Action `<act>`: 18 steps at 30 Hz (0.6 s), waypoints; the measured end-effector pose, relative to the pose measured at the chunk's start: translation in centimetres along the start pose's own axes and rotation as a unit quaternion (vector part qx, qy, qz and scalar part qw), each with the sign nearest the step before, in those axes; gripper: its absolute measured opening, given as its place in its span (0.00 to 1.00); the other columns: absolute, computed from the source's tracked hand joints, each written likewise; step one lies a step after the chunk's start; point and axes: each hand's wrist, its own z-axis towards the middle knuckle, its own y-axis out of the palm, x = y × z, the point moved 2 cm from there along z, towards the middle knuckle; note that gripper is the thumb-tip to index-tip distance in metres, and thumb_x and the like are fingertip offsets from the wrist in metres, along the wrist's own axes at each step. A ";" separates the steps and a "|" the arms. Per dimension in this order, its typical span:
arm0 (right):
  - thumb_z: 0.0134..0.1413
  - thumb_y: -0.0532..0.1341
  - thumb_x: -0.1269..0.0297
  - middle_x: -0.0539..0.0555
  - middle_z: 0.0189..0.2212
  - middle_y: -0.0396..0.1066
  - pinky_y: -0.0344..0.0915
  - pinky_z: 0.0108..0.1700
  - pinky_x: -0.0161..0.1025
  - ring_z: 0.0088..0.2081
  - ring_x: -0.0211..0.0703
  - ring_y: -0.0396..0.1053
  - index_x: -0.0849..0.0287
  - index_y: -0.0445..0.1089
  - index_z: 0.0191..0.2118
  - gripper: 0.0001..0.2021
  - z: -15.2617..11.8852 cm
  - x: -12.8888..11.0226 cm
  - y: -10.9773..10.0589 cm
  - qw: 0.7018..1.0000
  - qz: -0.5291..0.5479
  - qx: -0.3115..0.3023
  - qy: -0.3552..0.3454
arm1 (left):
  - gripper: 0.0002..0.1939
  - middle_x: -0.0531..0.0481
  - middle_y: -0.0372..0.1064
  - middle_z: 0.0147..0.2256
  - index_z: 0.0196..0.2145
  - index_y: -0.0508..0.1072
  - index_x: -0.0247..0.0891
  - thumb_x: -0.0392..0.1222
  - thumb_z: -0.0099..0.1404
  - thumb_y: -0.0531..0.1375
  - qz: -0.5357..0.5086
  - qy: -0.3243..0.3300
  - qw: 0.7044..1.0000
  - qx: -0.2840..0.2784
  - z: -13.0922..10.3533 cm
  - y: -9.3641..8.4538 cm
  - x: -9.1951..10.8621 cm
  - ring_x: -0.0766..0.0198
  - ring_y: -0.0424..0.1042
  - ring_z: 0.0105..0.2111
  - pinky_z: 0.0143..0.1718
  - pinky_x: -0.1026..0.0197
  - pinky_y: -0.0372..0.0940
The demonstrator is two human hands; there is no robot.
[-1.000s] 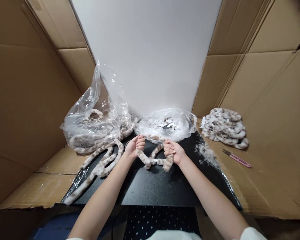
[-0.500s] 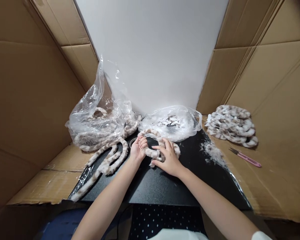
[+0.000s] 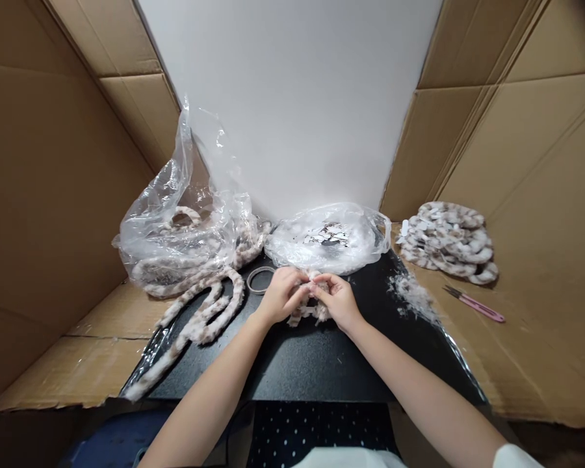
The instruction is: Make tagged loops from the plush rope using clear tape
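Note:
Both hands meet over a brown-and-white furry cord (image 3: 324, 311) at the middle of the black table. My left hand (image 3: 285, 294) is closed, its fingertips pinching the cord from the left. From the right, my right hand (image 3: 338, 300) pinches it too, thumb and forefinger almost touching the left fingertips. The hands cover much of the cord; a short white strip shows below them. Just left of my left hand lies a round ring (image 3: 260, 280), perhaps a tape roll. Further left, a loose length of the same furry cord (image 3: 219, 318) lies in loops.
A clear plastic bag (image 3: 175, 221) with furry cords stands at the back left. Another plastic bag (image 3: 292, 244) holds white pieces. To the right are a pile of coiled furry cords (image 3: 448, 244), fluff (image 3: 414, 299) and pink thread snips (image 3: 478, 305). Cardboard walls (image 3: 541, 195) flank the table (image 3: 292, 374).
My hands have come together on the cord; before, the left held a loop and the right lay spread over it. The ring now shows more fully. The view has shifted slightly.

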 end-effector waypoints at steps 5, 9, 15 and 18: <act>0.46 0.67 0.56 0.56 0.42 0.71 0.64 0.53 0.52 0.47 0.51 0.68 0.56 0.73 0.38 0.13 0.1 -1.6 -1.3 0.987 -0.121 0.069 -0.074 | 0.17 0.54 0.55 0.21 0.22 0.61 0.39 0.44 0.69 0.50 -0.050 -0.027 0.998 -0.040 -0.1 1.3 -0.3 0.65 0.55 0.23 0.30 0.62 0.53; 0.46 0.68 0.58 0.59 0.55 0.62 0.54 0.61 0.55 0.59 0.57 0.58 0.54 0.75 0.44 0.17 -0.5 -3.3 -1.7 0.940 -0.265 0.108 -0.185 | 0.18 0.55 0.54 0.20 0.22 0.58 0.40 0.48 0.69 0.51 -0.099 -0.051 0.994 0.014 -0.2 1.4 0.0 0.66 0.52 0.21 0.27 0.63 0.50; 0.51 0.65 0.58 0.54 0.36 0.76 0.70 0.44 0.44 0.38 0.47 0.74 0.55 0.75 0.39 0.11 -0.5 -1.6 -0.4 0.993 -0.085 -0.033 -0.074 | 0.18 0.53 0.57 0.22 0.25 0.62 0.38 0.48 0.70 0.47 -0.102 -0.028 0.994 -0.040 -0.4 1.5 0.5 0.65 0.56 0.23 0.29 0.63 0.53; 0.48 0.66 0.56 0.53 0.29 0.76 0.71 0.38 0.42 0.32 0.45 0.73 0.58 0.75 0.32 0.10 -0.3 -1.5 -0.7 0.995 -0.083 -0.008 -0.062 | 0.18 0.53 0.57 0.23 0.27 0.62 0.38 0.48 0.71 0.45 -0.087 -0.019 0.994 -0.067 -0.4 1.4 0.5 0.66 0.58 0.25 0.31 0.63 0.54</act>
